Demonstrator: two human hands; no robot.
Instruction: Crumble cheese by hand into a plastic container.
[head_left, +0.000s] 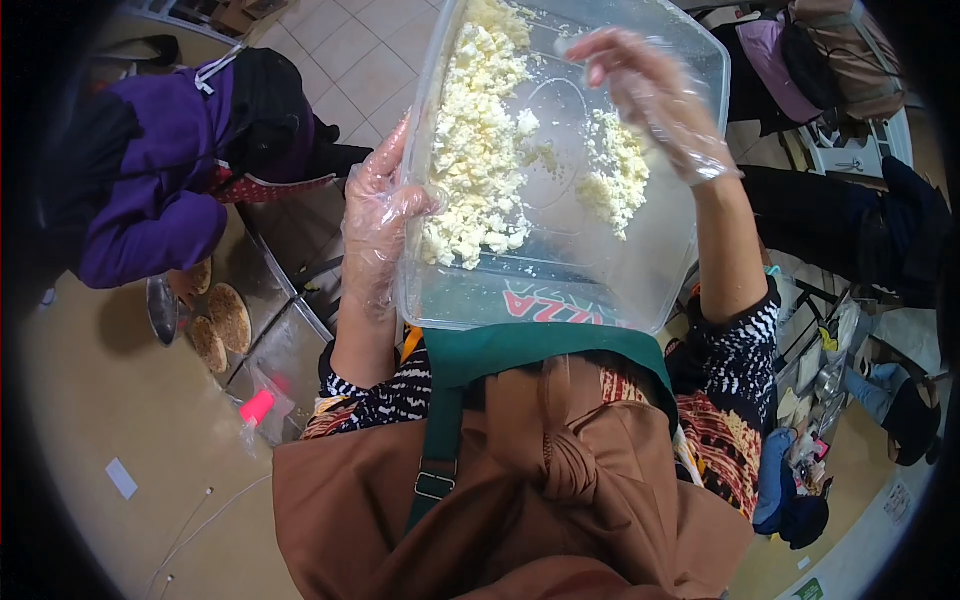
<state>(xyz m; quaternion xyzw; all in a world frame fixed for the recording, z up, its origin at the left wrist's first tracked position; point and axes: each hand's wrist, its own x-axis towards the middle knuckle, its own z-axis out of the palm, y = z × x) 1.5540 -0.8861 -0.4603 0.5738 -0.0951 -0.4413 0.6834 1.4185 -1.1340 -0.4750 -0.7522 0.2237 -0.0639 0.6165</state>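
My left hand, in a clear plastic glove, grips the left wall of a clear plastic food container, its thumb over the rim. The container is in front of my chest, against my green apron. Inside, a long heap of crumbled white cheese lies along the left side. A smaller pile of crumbs sits towards the right. Above that pile is my gloved right hand, blurred, with fingers loosely bent and apart and nothing clearly held. Red and white lettering on the apron shows through the container.
At left, a person in a purple top leans over a table with brown-topped flatbreads and a metal bowl. A pink cup lies near a plastic bag. Other people and a cluttered table are at right.
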